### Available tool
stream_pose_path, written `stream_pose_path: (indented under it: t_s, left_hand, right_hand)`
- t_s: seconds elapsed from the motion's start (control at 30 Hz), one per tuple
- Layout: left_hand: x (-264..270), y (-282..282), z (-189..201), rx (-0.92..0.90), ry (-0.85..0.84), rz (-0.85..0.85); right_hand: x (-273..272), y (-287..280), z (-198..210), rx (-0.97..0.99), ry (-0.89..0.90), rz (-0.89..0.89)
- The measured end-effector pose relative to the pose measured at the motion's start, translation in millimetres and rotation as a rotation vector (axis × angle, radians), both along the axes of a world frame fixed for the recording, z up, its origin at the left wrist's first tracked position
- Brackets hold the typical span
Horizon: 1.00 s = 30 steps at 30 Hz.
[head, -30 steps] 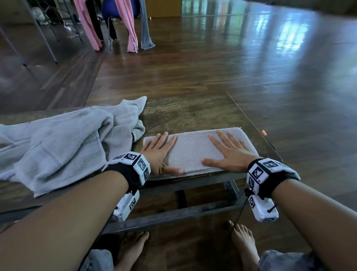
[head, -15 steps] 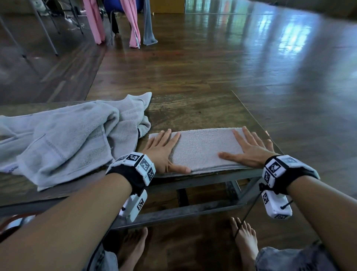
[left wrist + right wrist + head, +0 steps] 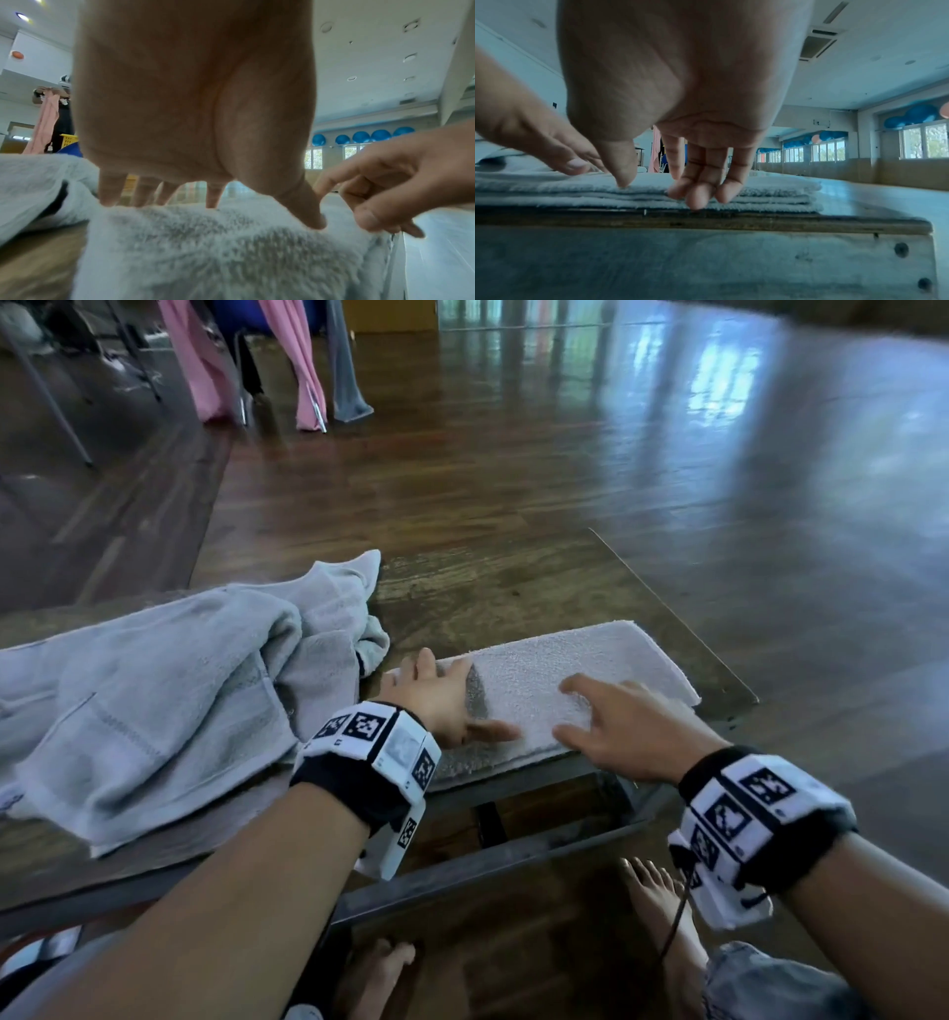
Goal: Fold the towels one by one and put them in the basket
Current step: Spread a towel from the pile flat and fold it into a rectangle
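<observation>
A folded white towel (image 3: pixel 575 670) lies in several layers at the front right of the wooden table (image 3: pixel 513 593). My left hand (image 3: pixel 436 695) rests flat on its left end, fingers straight and thumb out along the near edge. My right hand (image 3: pixel 611 721) is over the towel's middle front, fingers loosely bent. In the right wrist view its thumb touches the towel (image 3: pixel 770 188) on top and its fingertips (image 3: pixel 695 199) hang at the front edge, holding nothing. A crumpled heap of grey towels (image 3: pixel 154 701) lies just left of my left hand.
The table's right edge (image 3: pixel 719 670) runs close beside the folded towel. My bare feet (image 3: pixel 657 891) are under the metal frame. Pink cloths (image 3: pixel 200 361) hang on a rack far back left. In the left wrist view a yellow basket (image 3: pixel 68 140) stands far off beside another person (image 3: pixel 61 113).
My right hand slid from the towel's right end leftward to its middle and its fingers lifted and bent. My left hand stayed flat on the left end.
</observation>
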<state>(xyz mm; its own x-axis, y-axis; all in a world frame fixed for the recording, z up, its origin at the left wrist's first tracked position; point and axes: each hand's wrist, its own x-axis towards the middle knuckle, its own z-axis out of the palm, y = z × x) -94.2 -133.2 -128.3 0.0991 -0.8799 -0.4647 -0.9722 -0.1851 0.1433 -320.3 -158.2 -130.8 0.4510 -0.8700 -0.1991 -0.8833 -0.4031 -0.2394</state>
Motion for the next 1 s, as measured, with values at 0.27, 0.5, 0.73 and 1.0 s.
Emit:
stream_pose_path:
  t_s: [0.27,0.5,0.73,1.0]
  left_hand:
    - [21.4,-15.1,13.2,0.003,-0.018,-0.009]
    - [7.6,-22.0,21.0,-0.126,0.125,0.038]
    - [2.7,-18.9,14.7,-0.236,0.309,0.043]
    - [20.1,-4.0,9.6,-0.198,0.426,-0.112]
  right_hand:
    - [-1.4,-0.2,8.3,0.146,-0.082,-0.020]
    - [10.8,-6.2,9.9,0.180,-0.095,-0.057]
    - [3.8,-13.2,1.2,0.206,-0.095,-0.068]
    - [-4.0,-18.6,-8.2,0.222,-0.098,-0.025]
